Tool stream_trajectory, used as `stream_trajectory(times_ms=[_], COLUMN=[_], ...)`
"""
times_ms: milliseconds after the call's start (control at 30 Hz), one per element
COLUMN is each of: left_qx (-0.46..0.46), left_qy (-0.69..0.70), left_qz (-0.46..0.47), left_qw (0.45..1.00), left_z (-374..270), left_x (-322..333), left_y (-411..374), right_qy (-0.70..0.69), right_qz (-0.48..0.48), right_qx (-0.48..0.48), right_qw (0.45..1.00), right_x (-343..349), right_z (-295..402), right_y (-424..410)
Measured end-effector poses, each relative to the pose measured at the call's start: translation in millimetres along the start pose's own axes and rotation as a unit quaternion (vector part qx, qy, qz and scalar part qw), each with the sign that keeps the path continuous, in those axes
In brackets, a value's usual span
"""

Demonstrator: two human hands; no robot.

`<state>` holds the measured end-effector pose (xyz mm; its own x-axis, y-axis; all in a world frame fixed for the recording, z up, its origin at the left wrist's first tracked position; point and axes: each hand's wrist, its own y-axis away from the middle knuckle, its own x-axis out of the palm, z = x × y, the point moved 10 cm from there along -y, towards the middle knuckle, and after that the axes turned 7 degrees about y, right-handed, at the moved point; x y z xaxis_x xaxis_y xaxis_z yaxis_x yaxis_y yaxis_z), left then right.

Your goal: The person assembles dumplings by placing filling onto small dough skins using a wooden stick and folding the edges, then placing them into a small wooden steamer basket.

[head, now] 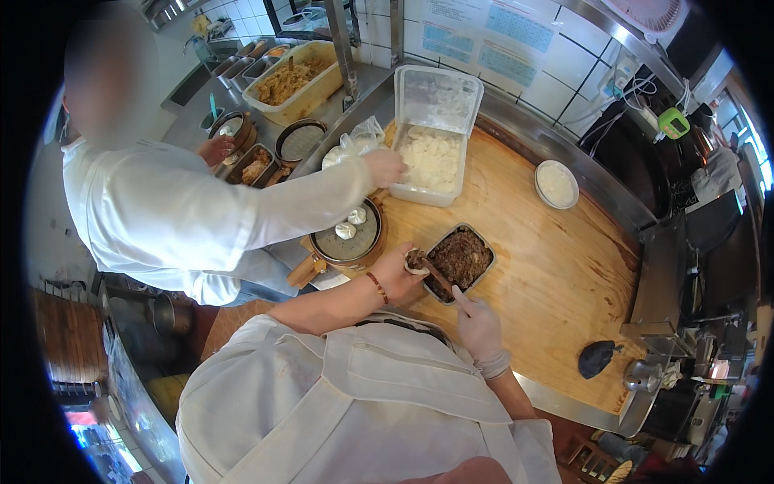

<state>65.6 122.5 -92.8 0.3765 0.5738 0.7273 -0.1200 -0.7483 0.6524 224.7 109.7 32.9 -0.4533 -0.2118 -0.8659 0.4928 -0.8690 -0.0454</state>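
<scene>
My left hand (396, 275), bare with a beaded bracelet at the wrist, cups a dough wrapper (417, 270) with dark filling on it. In my gloved right hand (478, 323) is a brown spatula (439, 276), its tip at the filling in the wrapper. Just beyond, a rectangular metal tray (492, 264) holds more dark minced filling (462, 257). To the left a round steamer (378, 242) bears two pleated dumplings, (345, 230) the nearer one. A plastic box (423, 196) of dough wrappers (430, 158) stands behind, its lid raised.
A co-worker's hand (385, 167) reaches to the box from the left; their arm passes over the steamer. A white bowl (557, 185) and a dark cloth bundle (597, 359) lie on the wooden worktop (544, 272). A tub of filling (332, 78) stands at the back left.
</scene>
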Motion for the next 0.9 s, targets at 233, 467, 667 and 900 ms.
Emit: stream_trajectory(times_ms=[233,467,667,900], left_qx=[0.000,-0.020,-0.005,-0.058], left_qy=[0.007,0.075,0.073,-0.067], left_qz=[0.017,0.041,0.054,0.228], left_qw=[1.000,0.996,0.996,0.970], left_z=[5,8,-3,14], left_x=[-7,11,-12,47], left_y=[-7,8,-5,39], right_qy=[-0.038,-0.117,-0.061,-0.492], right_qz=[-0.002,0.024,-0.004,0.097], right_qx=[0.027,0.084,0.018,0.231], right_qw=[0.999,0.989,0.998,0.834], right_x=[16,23,29,43], right_z=[-7,-17,-8,-40], right_y=[-2,-5,3,-5])
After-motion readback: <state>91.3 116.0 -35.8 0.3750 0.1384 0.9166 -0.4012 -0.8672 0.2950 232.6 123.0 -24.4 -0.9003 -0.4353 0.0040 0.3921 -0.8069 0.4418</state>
